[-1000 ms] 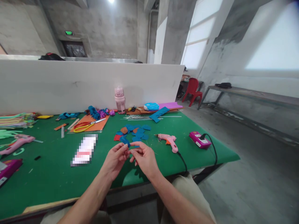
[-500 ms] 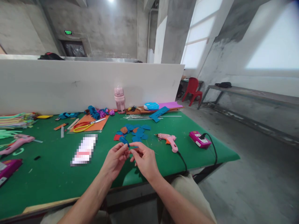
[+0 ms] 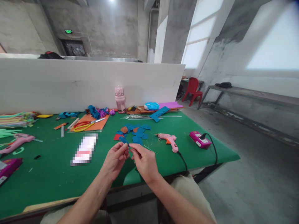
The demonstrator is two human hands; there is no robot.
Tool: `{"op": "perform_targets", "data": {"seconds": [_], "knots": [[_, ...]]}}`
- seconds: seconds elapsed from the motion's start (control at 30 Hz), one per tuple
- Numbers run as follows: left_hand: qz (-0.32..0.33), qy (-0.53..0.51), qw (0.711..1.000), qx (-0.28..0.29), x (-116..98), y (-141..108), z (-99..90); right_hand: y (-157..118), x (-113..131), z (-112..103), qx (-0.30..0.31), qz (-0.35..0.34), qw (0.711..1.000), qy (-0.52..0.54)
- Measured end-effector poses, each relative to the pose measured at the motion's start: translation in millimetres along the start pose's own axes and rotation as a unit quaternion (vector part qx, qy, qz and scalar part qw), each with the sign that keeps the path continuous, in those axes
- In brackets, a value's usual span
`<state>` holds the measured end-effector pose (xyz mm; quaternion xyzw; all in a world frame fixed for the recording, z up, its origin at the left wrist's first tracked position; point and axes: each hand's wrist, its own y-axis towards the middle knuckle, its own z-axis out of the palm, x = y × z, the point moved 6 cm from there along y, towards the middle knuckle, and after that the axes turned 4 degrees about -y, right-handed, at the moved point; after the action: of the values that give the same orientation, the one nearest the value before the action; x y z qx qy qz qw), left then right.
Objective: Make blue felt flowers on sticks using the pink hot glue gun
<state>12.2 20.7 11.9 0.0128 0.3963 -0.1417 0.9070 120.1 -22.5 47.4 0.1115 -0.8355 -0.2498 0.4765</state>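
Observation:
A small blue piece [image 3: 123,140] is pinched between the thumb and fingers of my left hand [image 3: 116,157]. Right beside it, the fingertips of my right hand [image 3: 145,160] are pressed together at the piece's lower end; what they grip is too small to make out. Just beyond both hands lies a cluster of blue cut pieces [image 3: 139,133], with a brown piece [image 3: 124,129] and a red piece [image 3: 117,137] among them. A pink glue gun [image 3: 171,140] rests on the green table [image 3: 56,180] to the right of my hands.
Right of the glue gun sits a magenta box [image 3: 200,139] with a black cable. Scissors [image 3: 85,125] lie on orange sheets at the left, near a blurred white rectangle [image 3: 85,150]. A pink bottle [image 3: 120,99] stands by the white partition [image 3: 93,84]. Another glue gun [image 3: 17,143] lies far left.
My right hand's fingers have closed together and moved slightly toward the blue piece. My left hand has hardly moved.

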Motion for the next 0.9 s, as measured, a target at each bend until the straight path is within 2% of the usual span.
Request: {"op": "perform_targets", "data": {"seconds": [0.23,0.37,0.53,0.77,0.9], "knots": [[0.005,0.028,1.000,0.013,-1.6,-1.6,4.2,-0.8,-0.9,0.2,-0.005,0.014,1.000,-0.001],[0.024,0.064,0.998,-0.004,-3.4,-4.0,7.4,-1.6,-3.3,0.0,-0.008,0.044,0.999,-0.024],[0.043,0.080,0.996,-0.026,-4.3,-5.2,7.7,-0.8,-3.8,0.4,-0.006,0.045,0.998,-0.032],[0.019,0.056,0.997,-0.042,-2.6,-4.7,5.5,1.0,-2.6,-0.8,0.002,0.055,0.998,0.016],[0.011,0.056,0.997,-0.045,-2.7,-4.6,5.9,2.6,-5.6,0.6,0.021,0.100,0.990,0.098]]}}
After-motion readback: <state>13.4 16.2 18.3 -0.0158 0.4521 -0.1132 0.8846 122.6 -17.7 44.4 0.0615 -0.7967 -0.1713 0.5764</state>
